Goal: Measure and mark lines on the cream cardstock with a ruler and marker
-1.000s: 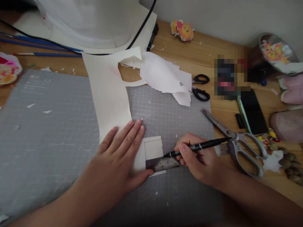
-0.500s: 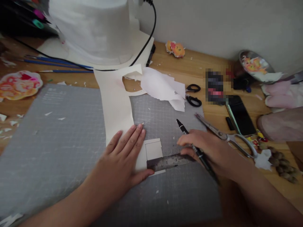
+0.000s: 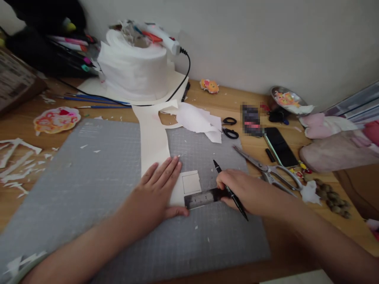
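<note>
My left hand lies flat with its fingers stretched over a strip of cream paper on the grey cutting mat. Beside its fingertips, the paper's right end bears a square outline in dark ink. A short metal ruler lies just below that outline, its left end near my left thumb. My right hand holds a black pen, tip pointing up and left, and its fingers also grip the ruler's right end.
Silver scissors and a phone lie right of the mat. Black-handled scissors stick out from crumpled white paper. A large white roll stands at the back, with a corded tool on top. Paper scraps litter the left side.
The view has shifted, showing more of the table's back. The ruler has moved up against the paper piece, covering its lower edge. My right hand and pen have moved slightly left.
</note>
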Action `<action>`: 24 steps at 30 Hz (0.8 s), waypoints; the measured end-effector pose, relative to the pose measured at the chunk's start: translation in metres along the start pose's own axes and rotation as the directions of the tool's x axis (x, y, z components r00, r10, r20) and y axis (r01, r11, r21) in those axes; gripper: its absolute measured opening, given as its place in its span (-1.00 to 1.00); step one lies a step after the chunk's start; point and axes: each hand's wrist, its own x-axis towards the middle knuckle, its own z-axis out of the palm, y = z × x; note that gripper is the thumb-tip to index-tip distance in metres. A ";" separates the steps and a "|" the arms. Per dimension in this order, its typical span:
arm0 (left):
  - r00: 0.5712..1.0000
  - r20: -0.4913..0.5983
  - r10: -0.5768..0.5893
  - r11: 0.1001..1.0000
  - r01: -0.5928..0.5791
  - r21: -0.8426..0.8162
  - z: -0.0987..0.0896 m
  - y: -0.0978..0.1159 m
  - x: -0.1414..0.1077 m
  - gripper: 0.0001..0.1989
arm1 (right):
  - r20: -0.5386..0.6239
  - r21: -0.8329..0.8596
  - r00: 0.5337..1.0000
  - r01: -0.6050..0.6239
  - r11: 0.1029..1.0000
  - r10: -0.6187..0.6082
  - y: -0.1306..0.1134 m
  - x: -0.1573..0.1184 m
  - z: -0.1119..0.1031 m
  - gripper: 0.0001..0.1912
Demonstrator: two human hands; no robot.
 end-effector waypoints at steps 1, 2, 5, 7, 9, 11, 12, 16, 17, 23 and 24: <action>1.000 0.017 -0.003 1.000 0.003 -0.005 0.001 -0.001 0.000 0.01 | 0.022 0.005 1.000 -0.009 1.000 0.009 -0.001 0.001 -0.002 -0.76; 1.000 0.029 -0.004 1.000 0.005 -0.009 0.003 -0.001 -0.001 0.01 | 0.046 0.012 0.999 -0.016 1.000 0.016 -0.002 0.003 -0.004 -0.76; 0.999 0.041 -0.005 1.000 0.006 -0.009 0.006 -0.002 -0.001 0.02 | 0.109 0.025 0.993 -0.037 0.999 0.034 -0.005 0.007 -0.007 -0.74; 0.998 0.054 -0.016 1.000 0.017 -0.018 0.006 -0.003 0.000 0.05 | 0.131 0.019 0.991 -0.034 0.999 0.031 -0.006 0.009 -0.008 -0.72; 0.996 0.083 -0.020 0.998 0.025 -0.050 0.006 -0.005 0.000 0.06 | 0.157 0.030 0.987 -0.030 0.999 0.025 -0.006 0.009 -0.010 -0.74; 0.994 0.114 -0.007 0.996 0.017 -0.084 0.005 -0.008 0.000 0.07 | 0.207 0.066 0.977 -0.055 0.996 0.040 -0.008 0.008 -0.011 -0.78; 0.992 0.124 0.003 0.995 0.009 -0.096 0.006 -0.010 0.000 0.08 | 0.231 0.089 0.971 -0.076 0.993 0.054 -0.009 0.008 -0.012 -0.80; 0.991 0.129 0.019 0.989 0.000 -0.148 0.010 -0.014 -0.002 0.13 | 0.210 0.184 0.972 -0.150 0.972 0.110 -0.011 0.008 -0.018 -0.81; 0.992 0.125 0.008 0.986 0.013 -0.168 0.011 -0.013 -0.001 0.15 | 0.171 0.210 0.978 -0.154 0.965 0.119 -0.011 0.008 -0.020 -0.80; 0.969 0.118 -0.216 0.800 0.245 -0.547 -0.015 -0.008 0.015 -0.29 | -0.041 0.395 0.995 -0.066 0.916 0.089 -0.006 0.017 -0.029 -0.72; 0.949 0.113 -0.293 0.711 0.295 -0.638 -0.023 -0.008 0.018 -0.43 | -0.042 0.423 0.995 -0.067 0.904 0.094 -0.008 0.019 -0.030 -0.71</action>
